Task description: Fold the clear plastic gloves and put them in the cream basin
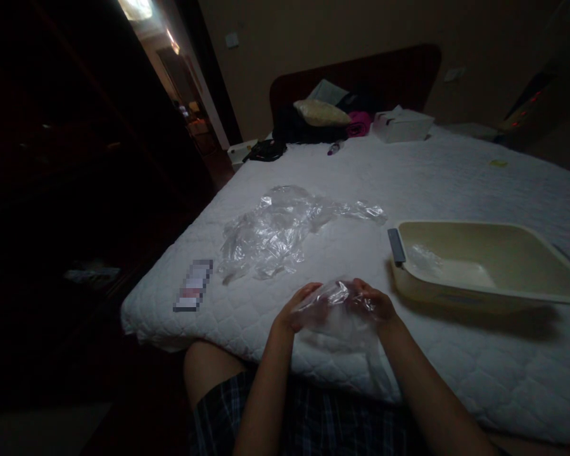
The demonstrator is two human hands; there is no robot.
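A: What fills the view?
B: A white bed (456, 183), with a cream basin (498, 253) on its right part.
A: And left of the basin?
B: A heap of clear plastic (275, 231), well apart from the hands. Near it lies a small flat box (193, 285).
A: What do the hands hold?
B: One clear bag (335, 310), above the bed's near edge. The left hand (298, 310) and right hand (377, 306) both pinch it, fingers curled onto its crumpled top.
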